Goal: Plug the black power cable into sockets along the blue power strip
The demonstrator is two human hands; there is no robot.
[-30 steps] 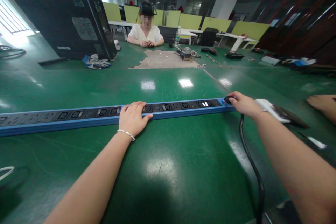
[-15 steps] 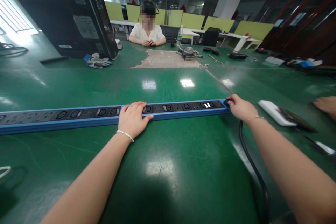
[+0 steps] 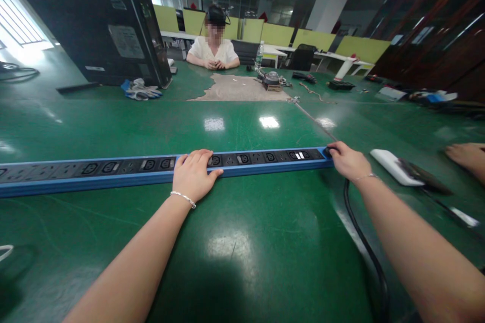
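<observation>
A long blue power strip (image 3: 250,165) with a black socket face lies across the green table (image 3: 242,222), running out of view at the left. My left hand (image 3: 194,174) rests over its middle, fingers wrapped across the top and thumb along the near side. At the strip's right end, my right hand (image 3: 349,161) is closed around a black knob or cable fitting, mostly hidden by the fingers. A thick black cable (image 3: 361,232) drops from under my right hand toward the lower edge.
A black computer case (image 3: 94,35) and gloves (image 3: 141,90) are at the back left. Across the table sits a person (image 3: 214,50). A white device (image 3: 396,166) lies at the right, near another person's hand (image 3: 466,156). A bottle (image 3: 259,55) and tools stand farther back.
The view has shifted very slightly, so the strip and both hands sit a little lower. Both hands keep their places on the strip.
</observation>
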